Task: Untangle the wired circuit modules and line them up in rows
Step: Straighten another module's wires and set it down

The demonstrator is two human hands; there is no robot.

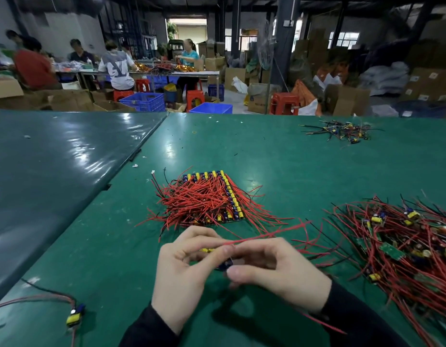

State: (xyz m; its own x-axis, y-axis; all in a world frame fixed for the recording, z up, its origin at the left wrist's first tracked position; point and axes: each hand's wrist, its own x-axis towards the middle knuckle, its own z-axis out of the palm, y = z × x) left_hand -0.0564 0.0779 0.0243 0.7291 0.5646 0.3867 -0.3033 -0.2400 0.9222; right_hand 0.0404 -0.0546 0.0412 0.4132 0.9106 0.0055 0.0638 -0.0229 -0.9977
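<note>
My left hand (184, 269) and my right hand (272, 269) meet above the green table (267, 156), and together they pinch one small circuit module (225, 264) with blue and yellow parts. Its red wires (267, 235) trail off to the right. Just beyond my hands lies a tidy block of lined-up modules (212, 199), their red wires fanned over it. A big tangled heap of modules (402, 244) with red and black wires sits at the right.
A single loose module (75, 316) with wires lies at the near left. A small tangle of dark-wired modules (342, 131) sits at the far right. A darker table (54, 159) adjoins on the left. People work at a table far behind.
</note>
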